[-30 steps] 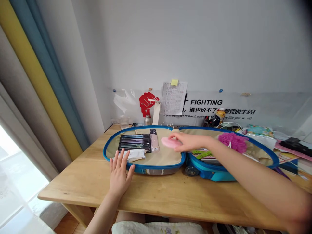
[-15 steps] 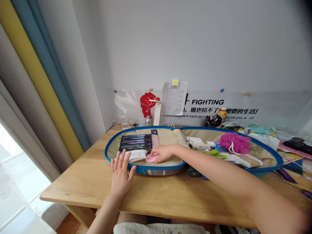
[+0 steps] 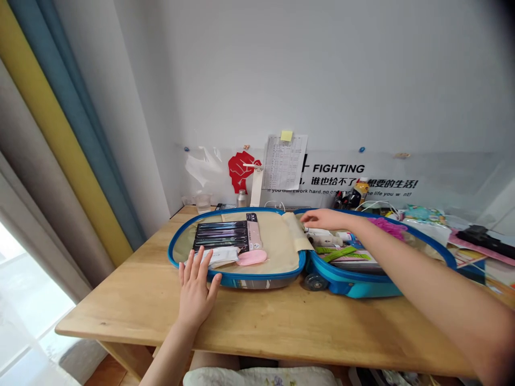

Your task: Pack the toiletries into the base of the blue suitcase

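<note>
Right now the right hand (image 3: 324, 219) is stretched out over the far rim of an open blue wheeled suitcase (image 3: 241, 280), fingers loose and extended, just above a cluster of white tubes (image 3: 324, 236) in the right half. Nothing looks gripped, though from this angle I can't quite tell whether the fingertips touch them. The left hand (image 3: 197, 292) lies flat and open on the wooden table (image 3: 120, 316), fingers spread, empty, right by the suitcase. In the left half, on beige lining (image 3: 273, 257), sit a black pack of toothbrushes (image 3: 221, 236), a white sachet (image 3: 215, 257) and a pink silicone pad (image 3: 251, 258), all away from the right hand. A beige fabric flap (image 3: 298, 230) stands up at the hinge, a green strap (image 3: 341, 253) crosses the right half, and a pink bath puff (image 3: 388, 225) peeks out past the right forearm (image 3: 402, 252).
</note>
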Demonstrator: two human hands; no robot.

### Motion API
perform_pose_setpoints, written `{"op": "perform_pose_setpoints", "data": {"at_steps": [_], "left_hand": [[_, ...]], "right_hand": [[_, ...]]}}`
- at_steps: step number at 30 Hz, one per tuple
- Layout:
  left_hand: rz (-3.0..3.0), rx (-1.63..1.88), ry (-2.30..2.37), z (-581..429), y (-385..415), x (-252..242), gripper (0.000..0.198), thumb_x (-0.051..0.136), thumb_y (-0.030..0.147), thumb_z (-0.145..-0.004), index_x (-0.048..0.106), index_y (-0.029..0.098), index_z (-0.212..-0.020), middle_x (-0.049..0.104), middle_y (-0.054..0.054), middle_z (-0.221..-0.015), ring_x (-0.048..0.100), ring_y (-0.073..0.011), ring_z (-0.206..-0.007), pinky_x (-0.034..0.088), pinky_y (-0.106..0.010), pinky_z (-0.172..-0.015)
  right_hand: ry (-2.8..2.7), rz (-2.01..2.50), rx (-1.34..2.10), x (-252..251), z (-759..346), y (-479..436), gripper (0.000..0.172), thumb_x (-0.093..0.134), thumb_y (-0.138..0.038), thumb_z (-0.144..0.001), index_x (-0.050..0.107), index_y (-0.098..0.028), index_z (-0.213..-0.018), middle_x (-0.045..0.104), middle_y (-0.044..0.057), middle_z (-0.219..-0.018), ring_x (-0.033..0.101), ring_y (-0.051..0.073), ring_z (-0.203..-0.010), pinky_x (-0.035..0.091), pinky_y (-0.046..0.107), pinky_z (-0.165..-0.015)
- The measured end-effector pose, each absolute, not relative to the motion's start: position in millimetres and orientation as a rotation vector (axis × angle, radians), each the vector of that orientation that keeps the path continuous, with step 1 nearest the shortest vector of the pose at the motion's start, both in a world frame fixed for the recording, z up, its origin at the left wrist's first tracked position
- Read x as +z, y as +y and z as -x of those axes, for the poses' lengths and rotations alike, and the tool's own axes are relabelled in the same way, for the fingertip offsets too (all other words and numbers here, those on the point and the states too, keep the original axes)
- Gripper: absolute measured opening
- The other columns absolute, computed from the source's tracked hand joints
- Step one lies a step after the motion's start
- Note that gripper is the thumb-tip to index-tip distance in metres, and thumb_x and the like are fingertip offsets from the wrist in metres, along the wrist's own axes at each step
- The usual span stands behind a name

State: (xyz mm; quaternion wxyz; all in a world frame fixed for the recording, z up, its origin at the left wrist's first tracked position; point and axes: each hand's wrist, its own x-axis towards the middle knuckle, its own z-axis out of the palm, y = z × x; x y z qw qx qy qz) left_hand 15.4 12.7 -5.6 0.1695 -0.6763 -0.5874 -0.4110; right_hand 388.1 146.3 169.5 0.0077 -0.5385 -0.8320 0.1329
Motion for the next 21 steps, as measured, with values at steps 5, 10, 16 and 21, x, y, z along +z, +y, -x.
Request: {"op": "perform_pose_setpoints", "data": {"at_steps": [5,10,16,21], "left_hand": [[1.923,-1.172,-1.667,-15,13,-5,0.049,0.038,0.04,-0.096,0.039,0.022,-0.142,0.04,-0.012,-0.149,0.023,-0.0292,-0.143,0.014,-0.054,-0.116],[1.921,-1.167,-1.68,-16,12,-4,0.049,0.037,0.04,-0.096,0.04,0.022,-0.142,0.041,-0.012,-0.149,0.024,-0.0291,-0.143,0.013,-0.054,-0.116],[1.909,-1.181,-1.661,-16,11,-3,0.048,0.038,0.039,-0.096,0.041,0.023,-0.141,0.043,-0.011,-0.147,0.026,-0.0292,-0.142,0.013,-0.054,-0.116],[1.914,-1.184,-1.674,-16,12,-3,0.049,0.038,0.039,-0.096,0.04,0.023,-0.143,0.042,-0.011,-0.148,0.025,-0.0291,-0.143,0.013,-0.054,-0.116]], "right_hand": [[-2.552,1.885,0.355,145,-449,124,0.034,0.063,-0.038,-0.064,0.073,-0.023,-0.093,0.072,0.008,-0.105,0.066,0.03,-0.096,0.051,0.039,-0.084],[-2.36,2.01,0.125,131,-491,117,0.039,0.062,-0.036,-0.066,0.069,-0.025,-0.103,0.063,0.011,-0.123,0.057,0.033,-0.116,0.044,0.044,-0.098],[-1.846,2.333,-0.095,126,-545,139,0.061,0.071,-0.04,-0.061,0.061,-0.021,-0.118,0.051,0.025,-0.131,0.045,0.05,-0.122,0.037,0.063,-0.093],[-1.643,2.406,-0.094,110,-554,143,0.056,0.073,-0.036,-0.06,0.06,-0.02,-0.112,0.053,0.026,-0.122,0.05,0.05,-0.115,0.041,0.065,-0.086]]}}
